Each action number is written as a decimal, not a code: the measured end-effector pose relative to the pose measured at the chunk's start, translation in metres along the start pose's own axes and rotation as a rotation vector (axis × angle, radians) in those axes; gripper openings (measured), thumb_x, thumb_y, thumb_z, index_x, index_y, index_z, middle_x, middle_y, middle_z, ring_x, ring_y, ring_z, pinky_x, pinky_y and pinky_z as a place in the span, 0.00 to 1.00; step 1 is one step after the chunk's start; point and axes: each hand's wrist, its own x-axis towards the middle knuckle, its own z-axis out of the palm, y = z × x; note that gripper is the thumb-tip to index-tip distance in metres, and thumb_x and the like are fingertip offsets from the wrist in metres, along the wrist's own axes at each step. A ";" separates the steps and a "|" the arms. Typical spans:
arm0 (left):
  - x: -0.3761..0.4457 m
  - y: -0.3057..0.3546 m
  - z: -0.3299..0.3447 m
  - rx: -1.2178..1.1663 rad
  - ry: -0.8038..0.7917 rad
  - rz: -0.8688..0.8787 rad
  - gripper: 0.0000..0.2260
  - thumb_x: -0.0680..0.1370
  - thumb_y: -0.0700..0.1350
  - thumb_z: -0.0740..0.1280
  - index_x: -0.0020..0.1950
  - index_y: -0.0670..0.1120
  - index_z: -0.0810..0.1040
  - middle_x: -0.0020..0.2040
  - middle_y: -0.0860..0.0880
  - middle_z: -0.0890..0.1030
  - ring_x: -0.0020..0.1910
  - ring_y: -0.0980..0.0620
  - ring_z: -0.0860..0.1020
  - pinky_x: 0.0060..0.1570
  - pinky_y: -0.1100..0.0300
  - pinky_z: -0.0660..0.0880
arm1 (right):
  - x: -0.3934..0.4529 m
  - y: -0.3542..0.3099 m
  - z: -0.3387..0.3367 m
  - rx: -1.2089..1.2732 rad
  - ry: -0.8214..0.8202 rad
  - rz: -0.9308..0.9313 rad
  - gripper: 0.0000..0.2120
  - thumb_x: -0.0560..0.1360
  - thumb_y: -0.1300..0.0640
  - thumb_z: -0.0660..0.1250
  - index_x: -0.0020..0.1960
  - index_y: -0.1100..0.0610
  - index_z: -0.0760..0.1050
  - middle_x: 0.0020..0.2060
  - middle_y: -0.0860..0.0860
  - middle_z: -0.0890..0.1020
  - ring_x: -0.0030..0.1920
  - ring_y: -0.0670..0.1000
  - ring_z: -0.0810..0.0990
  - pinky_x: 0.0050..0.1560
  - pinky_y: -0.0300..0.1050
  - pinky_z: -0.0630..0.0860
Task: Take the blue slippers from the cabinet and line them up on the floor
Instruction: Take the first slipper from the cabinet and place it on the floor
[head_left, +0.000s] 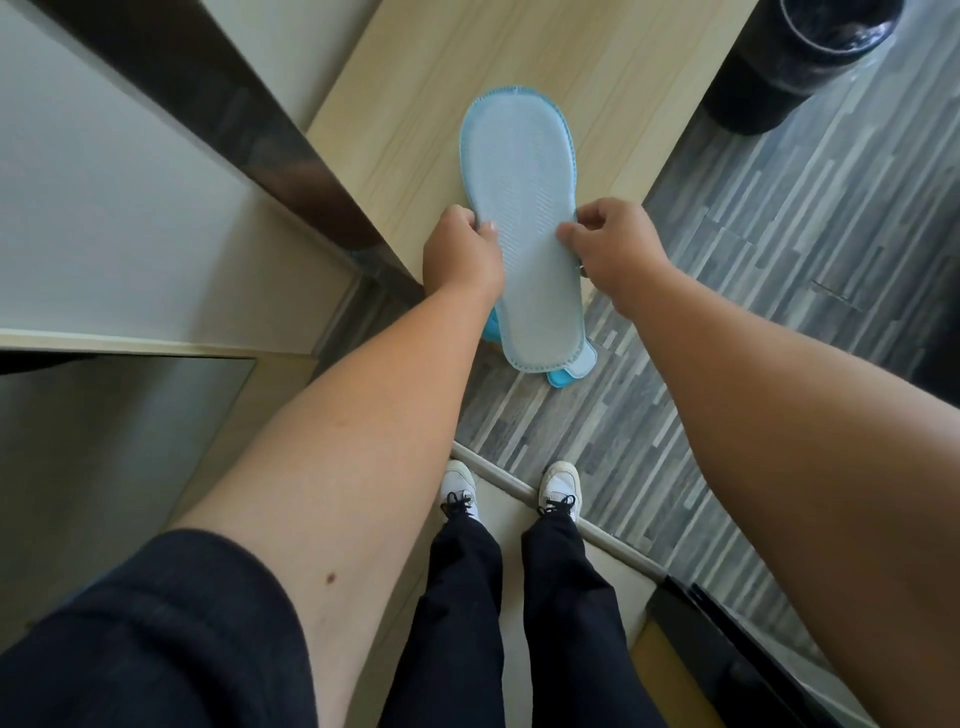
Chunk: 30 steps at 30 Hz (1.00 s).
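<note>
A pair of blue slippers (522, 218) is held stacked in the air in front of me, the pale grey-blue sole of the top one facing up. The second slipper peeks out underneath at the heel end (563, 375) in brighter blue. My left hand (460, 254) pinches the left edge of the stack near its middle. My right hand (618, 244) pinches the right edge opposite it. The slippers hang over the edge of a light wooden cabinet panel (426, 104) and the grey striped floor (779, 249).
A black bin (789, 62) with a liner stands at the top right on the grey floor. A dark-edged cabinet door (234, 130) is at the left. My white sneakers (561, 488) stand at a floor threshold strip below.
</note>
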 end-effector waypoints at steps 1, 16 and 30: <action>-0.006 0.001 -0.003 0.001 -0.002 0.010 0.08 0.81 0.48 0.60 0.53 0.45 0.74 0.46 0.52 0.76 0.44 0.51 0.75 0.44 0.57 0.71 | -0.007 -0.002 -0.004 -0.007 0.009 -0.001 0.06 0.76 0.54 0.67 0.50 0.54 0.78 0.47 0.52 0.83 0.48 0.55 0.82 0.55 0.56 0.80; -0.102 -0.048 0.000 0.013 0.014 -0.023 0.10 0.80 0.49 0.62 0.55 0.43 0.75 0.53 0.46 0.80 0.51 0.45 0.78 0.52 0.52 0.75 | -0.088 0.053 -0.008 -0.041 -0.062 -0.004 0.06 0.77 0.54 0.66 0.47 0.56 0.78 0.38 0.53 0.81 0.39 0.53 0.77 0.46 0.52 0.79; -0.205 -0.170 -0.077 -0.116 0.309 -0.331 0.09 0.79 0.48 0.64 0.53 0.43 0.76 0.54 0.45 0.82 0.54 0.43 0.78 0.45 0.58 0.68 | -0.189 0.043 0.091 -0.233 -0.377 -0.218 0.05 0.76 0.52 0.68 0.46 0.53 0.78 0.38 0.51 0.81 0.35 0.50 0.77 0.45 0.49 0.79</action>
